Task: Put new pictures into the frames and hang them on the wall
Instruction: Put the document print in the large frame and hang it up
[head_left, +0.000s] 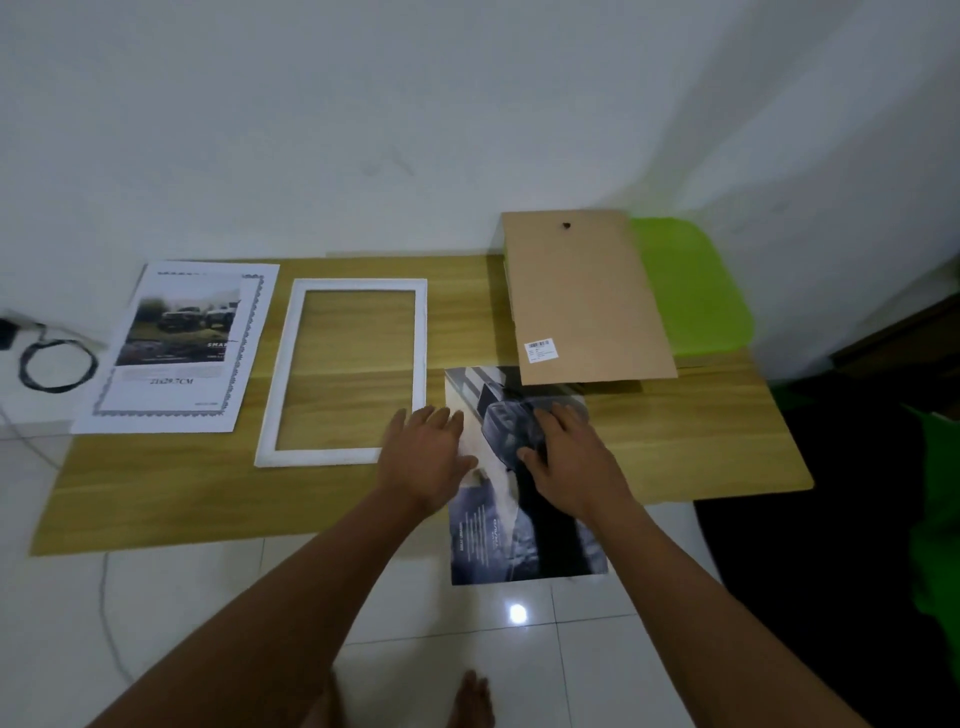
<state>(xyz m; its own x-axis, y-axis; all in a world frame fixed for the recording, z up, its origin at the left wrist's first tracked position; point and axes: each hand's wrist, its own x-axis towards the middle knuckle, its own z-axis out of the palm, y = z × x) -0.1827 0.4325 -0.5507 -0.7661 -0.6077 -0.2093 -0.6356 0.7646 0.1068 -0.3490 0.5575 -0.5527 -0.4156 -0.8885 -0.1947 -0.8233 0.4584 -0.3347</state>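
A home room is suggested: a low wooden bench (701, 441) is set against a plain white wall (363, 130) on glossy floor tiles (182, 597), and a bare foot (470, 701) is seen.

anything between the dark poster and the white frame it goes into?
Nothing lies between the dark poster and the white frame, whose opening shows bare wooden tabletop. But the cardboard backing board overlaps the poster's far right corner, and the left hand covers the frame's near right corner.
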